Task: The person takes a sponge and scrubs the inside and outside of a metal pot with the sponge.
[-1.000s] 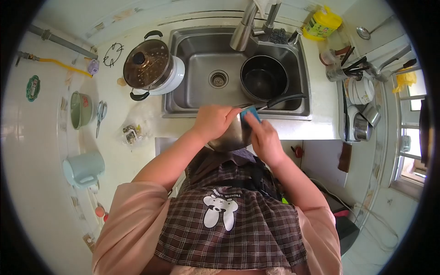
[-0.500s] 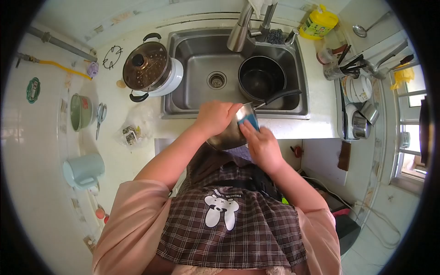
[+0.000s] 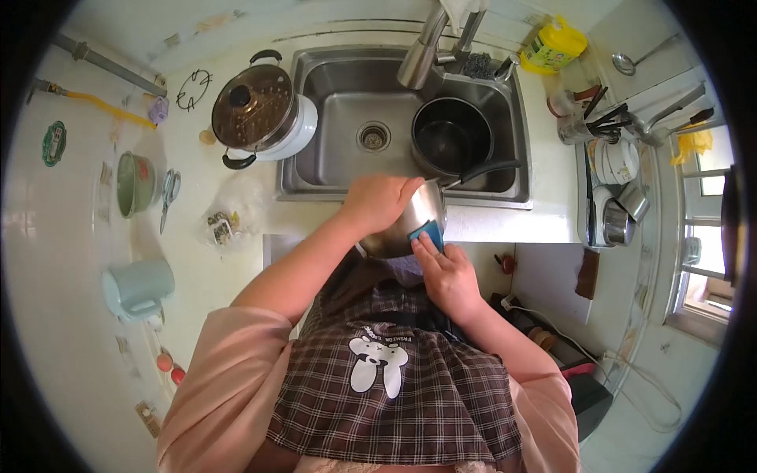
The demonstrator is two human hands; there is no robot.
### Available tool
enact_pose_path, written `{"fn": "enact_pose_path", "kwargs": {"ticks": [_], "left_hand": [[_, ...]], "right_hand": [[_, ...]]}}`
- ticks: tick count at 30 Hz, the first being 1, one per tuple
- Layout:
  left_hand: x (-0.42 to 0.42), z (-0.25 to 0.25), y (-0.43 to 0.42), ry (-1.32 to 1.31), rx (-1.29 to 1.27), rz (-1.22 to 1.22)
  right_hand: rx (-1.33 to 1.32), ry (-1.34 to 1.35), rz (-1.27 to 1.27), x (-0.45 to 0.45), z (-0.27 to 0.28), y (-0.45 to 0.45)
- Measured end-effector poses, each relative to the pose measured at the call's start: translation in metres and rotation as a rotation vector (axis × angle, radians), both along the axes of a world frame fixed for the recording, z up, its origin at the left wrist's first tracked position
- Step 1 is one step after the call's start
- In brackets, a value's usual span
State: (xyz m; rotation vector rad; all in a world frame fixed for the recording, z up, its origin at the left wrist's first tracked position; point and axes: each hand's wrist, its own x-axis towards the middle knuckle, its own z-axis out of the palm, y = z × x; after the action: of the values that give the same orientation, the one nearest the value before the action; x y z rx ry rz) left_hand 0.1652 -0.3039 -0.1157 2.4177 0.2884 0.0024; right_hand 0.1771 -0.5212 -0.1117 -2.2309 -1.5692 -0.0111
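Observation:
A shiny metal pot or bowl point(image 3: 398, 232) is tilted on its side at the sink's front edge, close to the apron. My left hand point(image 3: 380, 203) grips its rim with the fingers wrapped over it. My right hand point(image 3: 448, 276) presses a blue sponge or cloth point(image 3: 426, 234) against the outer wall, near its lower right part. Behind them, a black pot point(image 3: 452, 135) with a dark handle point(image 3: 490, 168) sits in the right part of the steel sink point(image 3: 339, 165). The metal vessel's underside is partly hidden by my hands.
A lidded pot point(image 3: 254, 110) stands left of the sink, near a plastic bag point(image 3: 236, 217). The faucet point(image 3: 419, 59) overhangs the basin. A yellow container point(image 3: 554, 46) is at the back right, above a dish rack point(image 3: 593, 189) with bowls and utensils. A pale blue jug point(image 3: 138, 290) is at left.
My right hand has slid the blue sponge or cloth down along the metal wall, toward my body. My left hand keeps its grip. The camera view has shifted slightly.

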Motion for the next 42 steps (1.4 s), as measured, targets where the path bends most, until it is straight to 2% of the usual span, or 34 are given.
{"fn": "enact_pose_path", "kwargs": {"ticks": [2,6,11,14,17,23,27,30,33,37,42], "left_hand": [[0.000,-0.007,-0.002,-0.056,-0.071,0.009],[0.004,0.004,-0.002,0.040,-0.055,-0.011],[0.005,-0.004,0.003,0.057,0.000,-0.048],[0.005,-0.002,-0.001,0.060,-0.116,-0.013],[0.009,0.007,-0.001,0.176,-0.161,-0.015],[0.003,-0.007,0.001,0.050,-0.087,0.002],[0.007,0.004,-0.001,0.076,-0.147,-0.027],[0.007,0.006,0.004,0.104,-0.146,-0.014],[0.003,-0.003,0.002,0.013,-0.123,0.003],[0.000,-0.006,-0.001,0.023,-0.125,-0.008],[0.004,0.005,-0.004,0.108,-0.177,0.024]], "right_hand": [[0.013,-0.034,-0.031,0.007,0.006,0.017],[0.052,-0.005,-0.027,0.024,0.009,0.040],[-0.023,-0.022,0.021,0.003,0.004,0.001],[-0.001,-0.002,-0.011,0.008,0.008,0.017],[0.064,0.009,-0.046,0.024,0.013,0.044],[0.068,0.054,-0.043,-0.003,-0.002,0.003],[0.110,0.017,-0.062,0.020,0.005,0.043],[0.122,0.059,-0.046,0.019,0.011,0.041],[0.084,0.108,0.003,0.004,0.007,0.001],[0.107,0.080,-0.058,0.000,0.002,0.011],[0.218,0.200,-0.166,0.027,0.004,0.042]]}}
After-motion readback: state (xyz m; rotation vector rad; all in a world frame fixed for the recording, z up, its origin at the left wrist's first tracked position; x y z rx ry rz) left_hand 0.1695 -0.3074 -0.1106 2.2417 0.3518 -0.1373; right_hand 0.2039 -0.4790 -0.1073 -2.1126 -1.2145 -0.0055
